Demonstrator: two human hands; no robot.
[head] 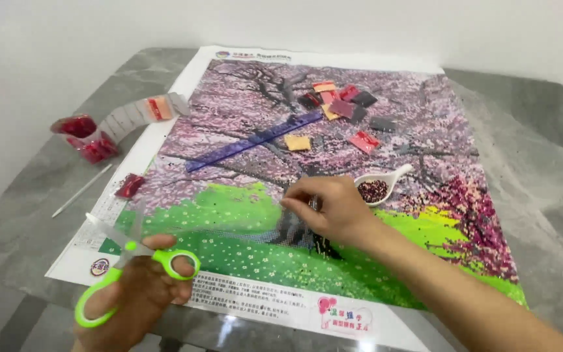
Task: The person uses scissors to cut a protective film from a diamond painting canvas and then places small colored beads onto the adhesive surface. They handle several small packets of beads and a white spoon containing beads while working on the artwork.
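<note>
1. A white spoon-shaped tray [383, 185] lies on the diamond-painting canvas [333, 163], just right of the right hand; it holds a small heap of dark red beads [373, 190].
2. Small bead packets [341, 104] lie scattered near the canvas top, roughly a dozen in red, orange and dark tones; the exact count is hard to tell. One more red packet [129, 186] sits at the canvas's left edge, and a cluster of red packets [86, 137] lies on the grey table [542, 163] to the left, beside a curled paper strip [141, 112].
3. One purple ruler [253, 141] lies slantwise across the canvas; one white stick-like pen [81, 190] lies on the table, left of the canvas.
4. The left hand [135, 293] is low at the near edge, fingers threaded through the green loops of one pair of scissors [128, 257], gripping them; the blades point up-left and stand parted.
5. The right hand [330, 208] reaches across from the right, palm down on the canvas middle, fingers pinched at something small, too blurred to identify.
</note>
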